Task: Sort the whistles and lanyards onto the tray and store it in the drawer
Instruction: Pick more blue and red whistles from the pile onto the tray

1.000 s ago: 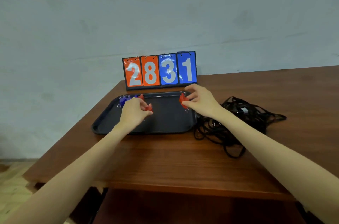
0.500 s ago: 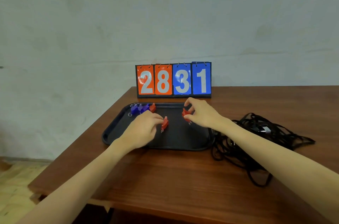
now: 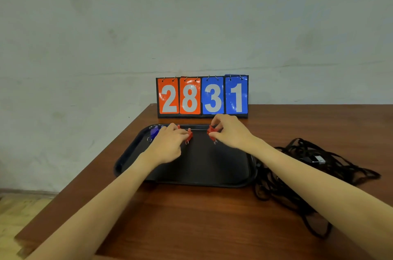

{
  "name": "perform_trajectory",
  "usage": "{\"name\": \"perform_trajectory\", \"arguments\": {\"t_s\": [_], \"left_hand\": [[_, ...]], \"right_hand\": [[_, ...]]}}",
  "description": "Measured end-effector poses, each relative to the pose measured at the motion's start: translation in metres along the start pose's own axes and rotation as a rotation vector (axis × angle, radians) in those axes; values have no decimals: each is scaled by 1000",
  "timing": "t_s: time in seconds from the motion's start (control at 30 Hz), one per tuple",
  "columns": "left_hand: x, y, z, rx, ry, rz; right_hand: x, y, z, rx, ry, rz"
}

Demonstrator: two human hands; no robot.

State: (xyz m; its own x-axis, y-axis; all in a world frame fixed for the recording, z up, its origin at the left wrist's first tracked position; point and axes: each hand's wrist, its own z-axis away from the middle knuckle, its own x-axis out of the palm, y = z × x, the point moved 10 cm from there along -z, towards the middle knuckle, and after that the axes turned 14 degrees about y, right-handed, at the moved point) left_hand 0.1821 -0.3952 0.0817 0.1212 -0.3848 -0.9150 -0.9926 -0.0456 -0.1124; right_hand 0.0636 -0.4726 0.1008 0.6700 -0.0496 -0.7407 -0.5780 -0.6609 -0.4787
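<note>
- Both hands work over the far half of the tray: the left hand (image 3: 168, 145) pinches a red whistle (image 3: 188, 135) between thumb and fingertips, its small metal ring hanging just above the tray floor.
- Opposite it, the right hand (image 3: 231, 134) pinches a second red whistle (image 3: 211, 132) in the same way, ring dangling below; the two whistles are near each other but apart.
- Just behind the left hand, in the tray's far left corner, blue whistles (image 3: 154, 132) lie grouped, with a loose ring beside them. A bit of another red piece shows past the left knuckles; how many lie there is hidden.
- Underneath it all, the black tray (image 3: 212, 174) sits on the wooden table (image 3: 191, 217), its near half bare.
- Off the tray's right edge, a tangled heap of black lanyards (image 3: 308, 170) lies on the table, touching or almost touching the rim; none is on the tray.
- Behind the tray, a flip scoreboard (image 3: 202, 96) reads 2831 against the wall.
- Judged from this, whistle sorting is well underway: blues are placed, reds are being set down by colour.
- Left to do, as far as I can judge: put down these two reds, untangle and move the lanyards onto the tray, then carry it to the drawer, which is not in view.
</note>
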Motion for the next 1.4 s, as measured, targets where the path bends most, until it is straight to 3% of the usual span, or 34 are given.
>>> {"name": "perform_trajectory", "arguments": {"t_s": [0.73,0.93,1.1,1.4], "left_hand": [[17,-26,-13,-89,-22,-80],[15,-25,-15,-84,11,-72],[-7,-38,-12,-146,137,-74],[-5,-55,-2,-231,122,57]], "right_hand": [[21,-14,-11,-51,-30,95],[37,-15,-18,-53,-33,121],[50,-14,-23,-66,-14,144],[61,-22,-27,-92,48,175]]}}
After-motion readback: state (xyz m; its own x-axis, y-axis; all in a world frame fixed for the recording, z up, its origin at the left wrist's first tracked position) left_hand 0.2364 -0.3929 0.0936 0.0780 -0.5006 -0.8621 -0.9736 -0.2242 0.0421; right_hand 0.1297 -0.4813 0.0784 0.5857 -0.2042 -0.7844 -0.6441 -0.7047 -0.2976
